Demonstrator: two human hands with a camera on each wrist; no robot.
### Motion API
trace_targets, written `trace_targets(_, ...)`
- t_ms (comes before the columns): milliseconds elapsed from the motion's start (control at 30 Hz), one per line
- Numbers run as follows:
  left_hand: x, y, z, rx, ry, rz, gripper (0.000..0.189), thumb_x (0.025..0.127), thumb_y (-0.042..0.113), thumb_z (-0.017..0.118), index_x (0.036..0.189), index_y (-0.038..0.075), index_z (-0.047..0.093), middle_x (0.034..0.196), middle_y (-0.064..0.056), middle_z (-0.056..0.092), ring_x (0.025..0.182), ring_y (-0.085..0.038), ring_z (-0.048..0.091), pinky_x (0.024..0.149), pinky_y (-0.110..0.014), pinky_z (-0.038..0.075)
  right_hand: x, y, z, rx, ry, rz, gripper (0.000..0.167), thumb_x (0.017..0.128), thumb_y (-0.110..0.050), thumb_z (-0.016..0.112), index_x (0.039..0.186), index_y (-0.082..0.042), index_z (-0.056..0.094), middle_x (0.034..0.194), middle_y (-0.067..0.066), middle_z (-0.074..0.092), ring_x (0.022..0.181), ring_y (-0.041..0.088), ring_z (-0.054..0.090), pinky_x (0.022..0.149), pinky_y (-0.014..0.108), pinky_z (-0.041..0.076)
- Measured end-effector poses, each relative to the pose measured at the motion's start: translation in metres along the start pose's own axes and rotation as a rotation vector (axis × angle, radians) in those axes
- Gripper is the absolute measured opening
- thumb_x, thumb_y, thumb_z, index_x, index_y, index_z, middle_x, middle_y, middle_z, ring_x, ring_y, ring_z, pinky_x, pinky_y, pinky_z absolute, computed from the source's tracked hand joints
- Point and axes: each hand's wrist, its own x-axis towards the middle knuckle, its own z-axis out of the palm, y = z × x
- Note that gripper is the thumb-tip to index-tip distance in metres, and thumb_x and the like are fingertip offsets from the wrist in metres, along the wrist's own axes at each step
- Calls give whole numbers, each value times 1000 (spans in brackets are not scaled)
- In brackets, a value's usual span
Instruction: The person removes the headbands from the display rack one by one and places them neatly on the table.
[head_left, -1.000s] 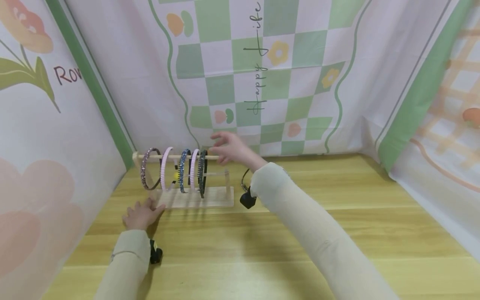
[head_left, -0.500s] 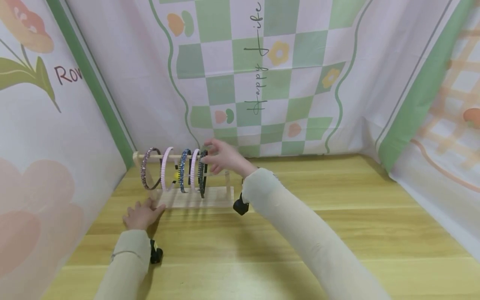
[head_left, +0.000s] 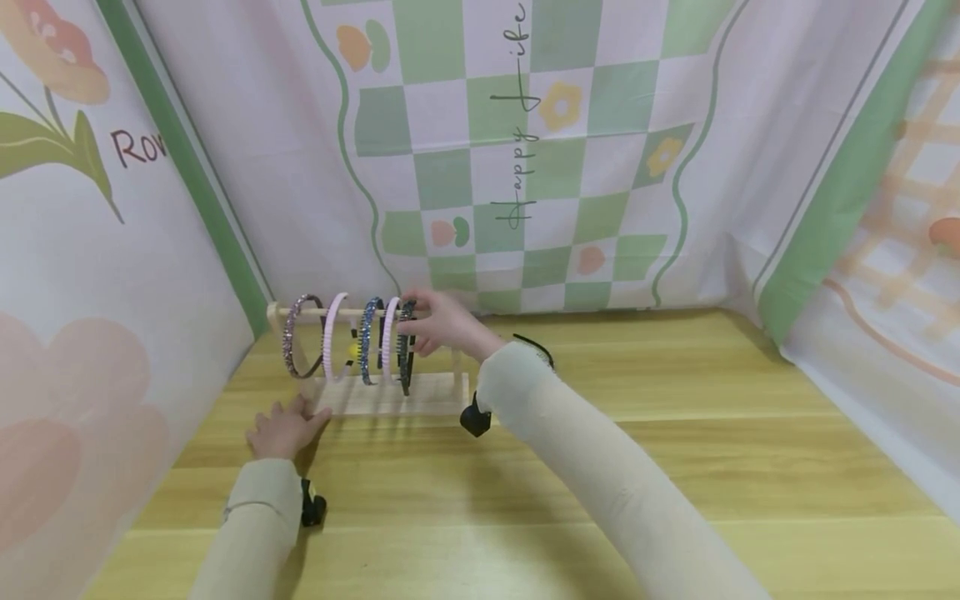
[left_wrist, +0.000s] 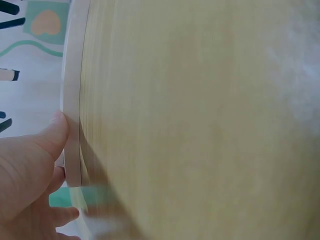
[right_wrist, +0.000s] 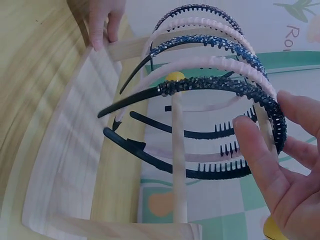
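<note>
Several headbands hang in a row on a wooden stand (head_left: pixel 442 392): a glittery purplish one (head_left: pixel 288 337), pink ribbed ones (head_left: pixel 327 343), a blue sparkly one (head_left: pixel 364 343) and, rightmost, a black beaded one (right_wrist: pixel 210 85). My right hand (head_left: pixel 447 323) is at this black headband. Its thumb lies on the inner side and the other fingers on the outer side, spread loosely about the band in the right wrist view. My left hand (head_left: pixel 282 429) rests at the stand's left front corner, thumb (left_wrist: pixel 56 131) against the base edge and the other fingers extended past its end.
The stand's upper rod (head_left: pixel 347 314) runs left to right, and a yellow ball (right_wrist: pixel 175 76) tips a thinner rod. A wooden table (head_left: pixel 600 467) lies beneath. Printed curtains (head_left: pixel 570 167) close in the back and sides. Black cameras (head_left: pixel 476 419) sit on both wrists.
My right hand has moved left and down from the rod's right end to the black headband. My left hand and the stand have stayed in place.
</note>
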Motion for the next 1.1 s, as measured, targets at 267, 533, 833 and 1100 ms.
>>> trace_targets(267,0,0,0,10,1,4,81,89,63,38,141,1,28,137,-38,20,116,-61,21,90,-69,22,1,1,2,-17,20,-23,55,86,-10,65,136,-9,42,129,16,49,72,27,63,66,36,54)
trace_targets(533,-3,3,-3,6,-2,0,78,89,60,40,141,3,28,136,-38,22,116,-60,23,89,-68,23,2,5,-1,-21,50,-20,50,87,-6,62,134,-10,45,133,14,45,68,25,62,62,32,54)
trace_targets(833,-4,4,-3,5,-9,-4,77,90,59,40,142,5,28,137,-38,20,117,-60,21,90,-68,22,-1,2,-10,-27,83,-19,50,87,-5,62,134,-13,46,128,9,47,69,24,62,62,33,54)
trace_targets(1100,-4,3,-3,11,-3,8,78,89,61,40,142,5,28,135,-38,22,115,-60,24,89,-68,23,-8,-5,-21,-31,137,-51,53,86,-5,63,135,-14,44,135,10,42,70,25,62,64,33,54)
